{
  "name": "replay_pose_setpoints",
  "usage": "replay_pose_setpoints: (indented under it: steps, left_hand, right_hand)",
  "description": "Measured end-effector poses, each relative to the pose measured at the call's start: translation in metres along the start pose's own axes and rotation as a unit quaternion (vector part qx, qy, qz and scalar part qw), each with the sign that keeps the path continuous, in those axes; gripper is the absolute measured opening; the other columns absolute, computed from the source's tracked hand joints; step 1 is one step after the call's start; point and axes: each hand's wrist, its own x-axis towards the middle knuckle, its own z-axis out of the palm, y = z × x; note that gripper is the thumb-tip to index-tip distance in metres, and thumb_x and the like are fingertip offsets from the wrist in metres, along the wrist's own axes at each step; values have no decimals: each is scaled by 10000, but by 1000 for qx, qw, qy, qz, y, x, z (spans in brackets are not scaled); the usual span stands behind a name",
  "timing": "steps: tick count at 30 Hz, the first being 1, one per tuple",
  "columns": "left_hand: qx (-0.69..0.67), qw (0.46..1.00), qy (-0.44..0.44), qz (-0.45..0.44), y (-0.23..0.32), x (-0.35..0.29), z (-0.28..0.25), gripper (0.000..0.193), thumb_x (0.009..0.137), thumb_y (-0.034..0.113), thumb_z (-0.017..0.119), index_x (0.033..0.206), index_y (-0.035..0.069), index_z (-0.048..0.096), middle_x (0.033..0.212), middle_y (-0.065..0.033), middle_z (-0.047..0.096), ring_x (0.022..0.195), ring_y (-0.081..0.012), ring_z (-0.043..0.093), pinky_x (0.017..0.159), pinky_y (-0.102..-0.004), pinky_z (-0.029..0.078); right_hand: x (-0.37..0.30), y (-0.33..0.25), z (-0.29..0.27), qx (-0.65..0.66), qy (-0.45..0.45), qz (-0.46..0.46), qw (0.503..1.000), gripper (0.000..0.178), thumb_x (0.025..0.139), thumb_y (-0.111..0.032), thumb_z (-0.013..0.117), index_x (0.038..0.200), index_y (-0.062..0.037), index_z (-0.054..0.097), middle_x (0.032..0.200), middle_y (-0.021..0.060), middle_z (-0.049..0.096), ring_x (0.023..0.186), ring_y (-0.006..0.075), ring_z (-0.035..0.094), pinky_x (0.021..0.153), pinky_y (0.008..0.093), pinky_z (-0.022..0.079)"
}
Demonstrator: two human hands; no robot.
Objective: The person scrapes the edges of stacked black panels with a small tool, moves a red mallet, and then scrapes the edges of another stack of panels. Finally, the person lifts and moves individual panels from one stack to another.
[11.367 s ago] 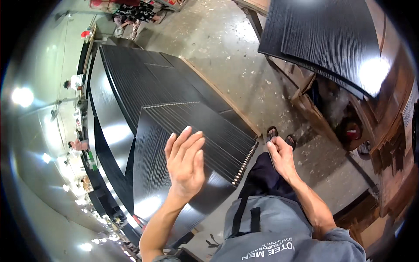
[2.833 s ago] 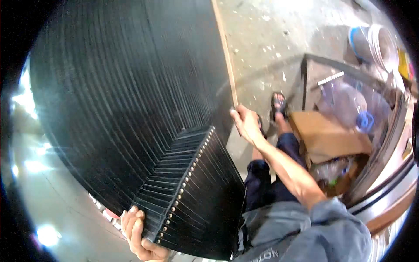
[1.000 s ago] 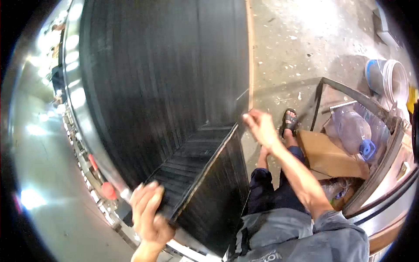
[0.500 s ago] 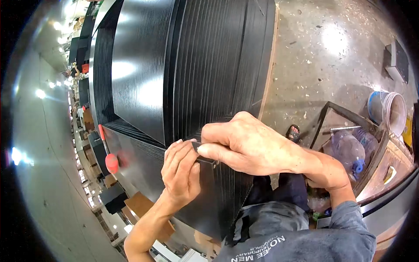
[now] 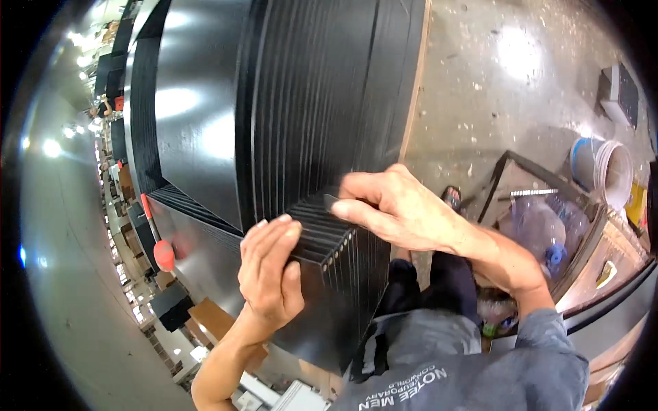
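A stack of black panels [image 5: 312, 236] stands on edge before me, the thin edges side by side like ribs. My left hand [image 5: 271, 270] rests at the near left corner of these edges, its fingers stretched out and its thumb apart, holding nothing. My right hand [image 5: 404, 212] is above the right part of the edges, thumb and forefinger pinched on a small, thin dark piece [image 5: 330, 201]. What kind of piece it is cannot be made out; the fingertips are blurred. A broad glossy black panel [image 5: 199, 75] leans beyond my left hand.
A red round-headed tool [image 5: 164, 255] with a long handle is by the stack's left side. To the right stand a wooden crate [image 5: 502, 179] holding clear plastic bottles [image 5: 545, 236], a white bucket [image 5: 612, 175] and a grey box [image 5: 619, 96] on the concrete floor [image 5: 480, 103].
My right hand has moved right, away from my left hand, with the dark piece, baring the panel edges between them. My left hand has shifted slightly left and down.
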Motion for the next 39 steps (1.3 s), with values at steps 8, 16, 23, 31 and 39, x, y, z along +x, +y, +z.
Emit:
replay_pose_setpoints:
  steps: [8,16,23,31,39]
  left_hand:
    - [5,1000,-10,4,-2,-4,0,225,995,108,516,1165,-34,558,1050,-196,674,975,-348,674,907,-490,509]
    - [5,999,-40,-14,-6,-7,3,357,1099,268,401,1159,-53,546,1057,-214,655,967,-349,643,870,-494,507]
    - [24,996,-65,-56,0,-4,5,297,1084,262,405,1202,13,516,1066,-184,644,983,-339,653,951,-519,467]
    - [26,994,-79,-64,-2,-15,2,343,1109,277,335,1218,1,507,1133,-200,620,1074,-333,609,1024,-558,451]
    - [44,995,-65,-62,6,-18,4,333,1101,249,325,1226,-5,501,1150,-203,605,1077,-334,601,1041,-555,431]
  right_hand:
    - [6,99,9,-69,30,51,996,243,980,-207,623,896,17,668,704,225,669,666,379,704,644,454,575]
    - [17,76,-4,4,-14,37,999,271,988,-243,602,908,8,665,783,249,691,759,401,717,724,472,587]
    - [10,206,4,-88,22,134,987,289,993,-288,595,1037,-17,686,784,206,711,734,379,715,729,474,609]
    - [-8,236,-1,-66,159,149,974,290,988,-259,595,920,17,652,808,264,664,778,429,692,713,473,569]
    - [-8,168,36,-4,151,74,986,305,1024,-274,585,887,-4,631,614,183,611,524,334,647,506,409,548]
